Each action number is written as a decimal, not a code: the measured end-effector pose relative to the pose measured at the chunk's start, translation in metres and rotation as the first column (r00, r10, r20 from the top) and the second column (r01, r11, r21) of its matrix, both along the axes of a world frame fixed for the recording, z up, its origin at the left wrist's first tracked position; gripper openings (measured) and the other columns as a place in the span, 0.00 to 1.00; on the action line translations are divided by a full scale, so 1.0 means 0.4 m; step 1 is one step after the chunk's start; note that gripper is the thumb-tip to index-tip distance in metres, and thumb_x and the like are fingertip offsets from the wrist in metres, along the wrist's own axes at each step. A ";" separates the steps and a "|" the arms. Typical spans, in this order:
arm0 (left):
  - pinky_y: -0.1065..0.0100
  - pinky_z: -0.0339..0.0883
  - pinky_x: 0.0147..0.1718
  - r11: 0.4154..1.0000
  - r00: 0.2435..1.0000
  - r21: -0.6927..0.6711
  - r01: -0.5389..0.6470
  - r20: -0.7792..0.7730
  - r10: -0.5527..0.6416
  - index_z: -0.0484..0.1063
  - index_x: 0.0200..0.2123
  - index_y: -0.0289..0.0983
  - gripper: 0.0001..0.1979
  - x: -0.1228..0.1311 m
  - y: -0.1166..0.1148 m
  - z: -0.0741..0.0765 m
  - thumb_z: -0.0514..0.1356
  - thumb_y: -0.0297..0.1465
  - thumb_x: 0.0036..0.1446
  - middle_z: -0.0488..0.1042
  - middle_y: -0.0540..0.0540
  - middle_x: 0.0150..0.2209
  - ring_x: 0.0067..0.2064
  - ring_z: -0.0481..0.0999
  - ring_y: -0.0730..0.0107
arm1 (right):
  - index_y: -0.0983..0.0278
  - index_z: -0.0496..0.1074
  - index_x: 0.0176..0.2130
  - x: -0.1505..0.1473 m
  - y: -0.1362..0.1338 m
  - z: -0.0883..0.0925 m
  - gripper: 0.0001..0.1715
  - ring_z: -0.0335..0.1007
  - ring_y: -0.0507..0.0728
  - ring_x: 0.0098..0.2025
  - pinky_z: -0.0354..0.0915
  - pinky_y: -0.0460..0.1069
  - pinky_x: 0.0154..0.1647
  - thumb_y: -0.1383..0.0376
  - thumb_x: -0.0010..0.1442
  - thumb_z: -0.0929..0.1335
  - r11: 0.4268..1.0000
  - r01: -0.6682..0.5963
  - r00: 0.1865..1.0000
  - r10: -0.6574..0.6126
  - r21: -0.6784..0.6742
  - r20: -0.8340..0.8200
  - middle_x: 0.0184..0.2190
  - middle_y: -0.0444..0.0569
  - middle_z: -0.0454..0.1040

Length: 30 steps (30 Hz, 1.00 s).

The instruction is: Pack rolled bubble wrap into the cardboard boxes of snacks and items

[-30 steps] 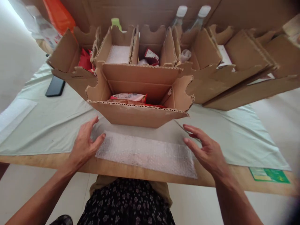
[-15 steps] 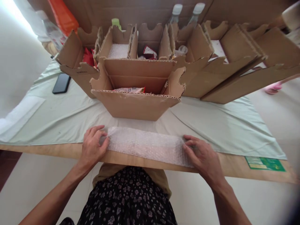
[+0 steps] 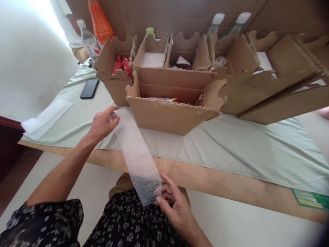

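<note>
A long strip of bubble wrap slants from the cloth down past the table's front edge toward my lap. My left hand pinches its far end, close to the left of the front cardboard box. Its near end is between the thumb and fingers of my right hand, below the wooden edge. The front cardboard box stands just beyond the strip, with a printed packet partly showing inside.
A row of cardboard boxes stands behind, holding packets and wrap. Bottles rise at the back. A black phone and folded white sheets lie left. A green card lies at the right edge.
The bubble wrap has swung from lying along the table edge to a slant. My left hand moved away from me; my right hand came left and nearer. The view shifted right.
</note>
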<state>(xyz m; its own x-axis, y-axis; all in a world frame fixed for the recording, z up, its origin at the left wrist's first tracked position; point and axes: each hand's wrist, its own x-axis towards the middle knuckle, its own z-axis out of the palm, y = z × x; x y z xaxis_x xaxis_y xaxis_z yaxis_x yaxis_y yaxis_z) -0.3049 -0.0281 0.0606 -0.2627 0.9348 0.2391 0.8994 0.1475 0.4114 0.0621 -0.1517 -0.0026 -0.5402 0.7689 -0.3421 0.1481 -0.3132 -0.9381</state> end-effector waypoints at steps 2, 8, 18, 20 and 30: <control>0.50 0.69 0.54 0.998 0.995 0.054 0.019 -0.100 -0.013 0.75 0.55 0.39 0.21 -0.002 0.034 -0.018 0.63 0.30 0.57 0.81 0.40 0.48 0.50 0.78 0.51 | 0.57 0.61 0.70 -0.025 -0.021 -0.023 0.36 0.78 0.53 0.37 0.75 0.50 0.38 0.62 0.66 0.69 0.999 -0.010 0.999 0.008 0.052 0.035 0.47 0.52 0.78; 0.45 0.69 0.58 0.952 0.967 0.240 0.192 -0.211 -0.142 0.74 0.55 0.37 0.17 0.047 -0.077 -0.080 0.60 0.27 0.63 0.77 0.35 0.56 0.58 0.75 0.47 | 0.58 0.65 0.67 0.031 0.002 -0.040 0.29 0.79 0.52 0.35 0.76 0.46 0.37 0.64 0.69 0.67 0.953 -0.022 0.997 -0.003 0.303 0.083 0.41 0.49 0.81; 0.43 0.64 0.66 0.910 0.915 0.162 0.382 -0.208 -0.347 0.70 0.62 0.39 0.29 0.185 -0.473 -0.163 0.61 0.16 0.58 0.68 0.32 0.65 0.71 0.62 0.44 | 0.59 0.74 0.52 0.067 0.032 -0.037 0.18 0.83 0.57 0.38 0.79 0.50 0.39 0.75 0.67 0.67 0.473 -0.163 0.973 -0.068 0.866 0.221 0.39 0.50 0.84; 0.41 0.59 0.68 0.909 0.899 0.116 0.399 -0.243 -0.364 0.69 0.63 0.41 0.30 0.201 -0.505 -0.196 0.62 0.18 0.58 0.64 0.33 0.69 0.74 0.57 0.43 | 0.59 0.74 0.53 0.058 0.030 -0.026 0.21 0.82 0.57 0.38 0.78 0.52 0.39 0.78 0.65 0.67 0.391 -0.171 0.974 -0.073 0.904 0.216 0.39 0.50 0.84; 0.44 0.58 0.68 0.870 0.907 0.270 0.413 -0.206 -0.366 0.74 0.58 0.46 0.24 0.285 -0.478 -0.213 0.64 0.22 0.60 0.74 0.40 0.60 0.69 0.64 0.51 | 0.63 0.69 0.62 0.045 0.131 0.003 0.26 0.70 0.67 0.64 0.69 0.60 0.54 0.74 0.67 0.66 0.122 -0.449 0.865 -0.190 0.885 0.464 0.60 0.59 0.76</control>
<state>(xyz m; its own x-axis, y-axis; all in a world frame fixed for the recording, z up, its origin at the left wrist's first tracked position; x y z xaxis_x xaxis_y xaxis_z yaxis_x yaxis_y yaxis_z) -0.1910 -0.2195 -0.0248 0.1667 0.8303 0.5317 0.9100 -0.3371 0.2412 0.0801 -0.0993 -0.0014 -0.7351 0.5297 0.4231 0.4798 0.8474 -0.2273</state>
